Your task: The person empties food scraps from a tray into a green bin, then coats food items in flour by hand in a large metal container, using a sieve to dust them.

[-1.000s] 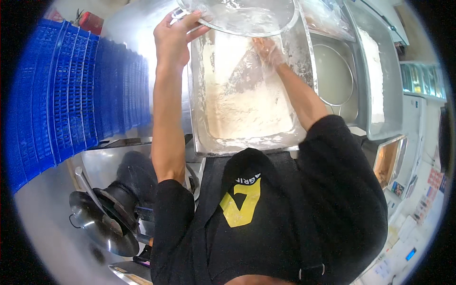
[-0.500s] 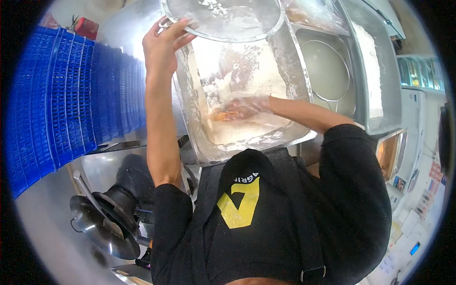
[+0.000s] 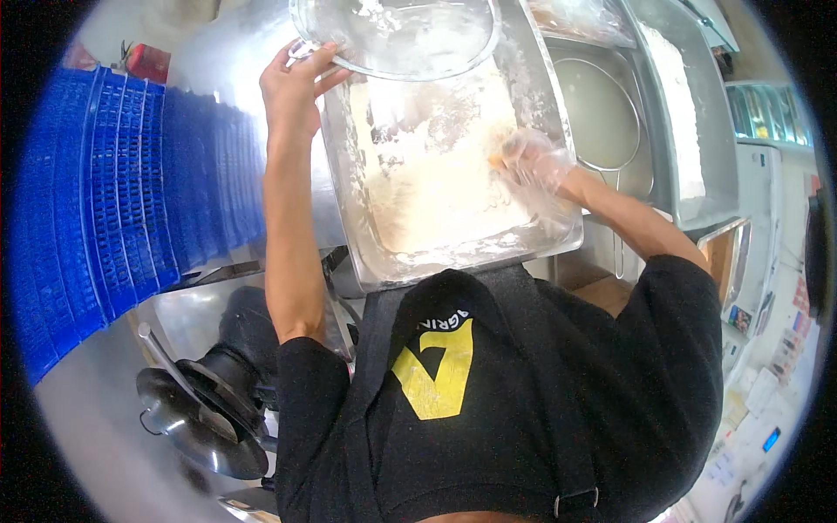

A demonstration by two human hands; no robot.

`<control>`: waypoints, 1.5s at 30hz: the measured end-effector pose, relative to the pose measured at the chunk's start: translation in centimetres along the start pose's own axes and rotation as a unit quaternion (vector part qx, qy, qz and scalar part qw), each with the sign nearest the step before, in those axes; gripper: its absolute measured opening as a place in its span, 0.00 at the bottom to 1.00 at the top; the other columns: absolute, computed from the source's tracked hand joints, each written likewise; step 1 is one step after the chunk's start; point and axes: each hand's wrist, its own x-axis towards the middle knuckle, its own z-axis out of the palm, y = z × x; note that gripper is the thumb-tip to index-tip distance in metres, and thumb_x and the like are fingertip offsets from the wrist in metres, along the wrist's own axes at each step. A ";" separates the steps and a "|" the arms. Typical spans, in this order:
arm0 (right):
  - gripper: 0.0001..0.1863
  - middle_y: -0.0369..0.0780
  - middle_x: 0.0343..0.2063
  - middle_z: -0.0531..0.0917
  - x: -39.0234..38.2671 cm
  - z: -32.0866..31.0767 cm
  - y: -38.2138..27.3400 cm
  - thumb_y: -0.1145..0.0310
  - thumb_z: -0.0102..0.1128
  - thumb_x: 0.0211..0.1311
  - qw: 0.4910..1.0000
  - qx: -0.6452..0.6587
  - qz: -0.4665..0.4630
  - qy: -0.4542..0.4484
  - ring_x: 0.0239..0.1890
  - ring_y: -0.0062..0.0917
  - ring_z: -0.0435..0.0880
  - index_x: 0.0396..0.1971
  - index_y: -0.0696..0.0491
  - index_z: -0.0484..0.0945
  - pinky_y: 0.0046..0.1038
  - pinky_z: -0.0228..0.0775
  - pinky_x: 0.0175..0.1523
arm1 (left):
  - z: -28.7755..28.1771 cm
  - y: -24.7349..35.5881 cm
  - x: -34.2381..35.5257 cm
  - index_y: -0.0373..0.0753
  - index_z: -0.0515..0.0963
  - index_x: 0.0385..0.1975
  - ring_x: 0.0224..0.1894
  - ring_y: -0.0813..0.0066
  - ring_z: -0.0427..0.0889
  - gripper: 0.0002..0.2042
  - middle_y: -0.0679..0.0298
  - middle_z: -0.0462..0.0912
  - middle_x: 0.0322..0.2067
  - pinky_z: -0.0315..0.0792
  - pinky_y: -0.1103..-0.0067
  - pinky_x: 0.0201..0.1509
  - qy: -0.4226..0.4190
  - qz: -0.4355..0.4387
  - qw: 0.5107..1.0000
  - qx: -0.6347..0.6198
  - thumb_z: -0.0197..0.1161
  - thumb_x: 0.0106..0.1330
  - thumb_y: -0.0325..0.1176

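Observation:
My left hand (image 3: 298, 87) grips the edge of a round metal sieve (image 3: 410, 44), its fingers closed at the rim. The sieve is over the far end of a deep metal tray (image 3: 353, 228) and has white powder on its mesh. White, flour-like powder (image 3: 427, 196) covers much of the tray's bottom, with bare metal showing toward the far side. Inside the tray, by its right wall, is my right hand (image 3: 536, 161) in a clear plastic glove. Its fingers are closed on a small orange piece (image 3: 497, 162), mostly hidden and too blurred to name.
Stacked blue plastic crates (image 3: 131, 174) stand at the left. Right of the tray, a second round strainer (image 3: 602, 113) with a long wire handle rests in a metal pan. Beyond it stands a grey bin (image 3: 708, 157) holding white powder. A black pan-like vessel (image 3: 200, 427) is at lower left.
My right hand has moved from the tray's near left to its right wall, keeping the orange piece. My left hand and the sieve have shifted slightly left.

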 end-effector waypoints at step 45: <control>0.26 0.45 0.53 0.70 8.8 4.2 -13.0 0.59 0.54 0.60 0.829 0.477 0.068 -0.282 0.56 0.30 0.69 0.52 0.61 0.64 0.27 0.60 0.62 | -2.2 -8.1 0.9 0.34 0.74 0.44 0.27 0.58 0.76 0.18 0.52 0.77 0.25 0.71 0.71 0.35 -0.032 0.317 0.877 0.360 0.59 0.50 0.25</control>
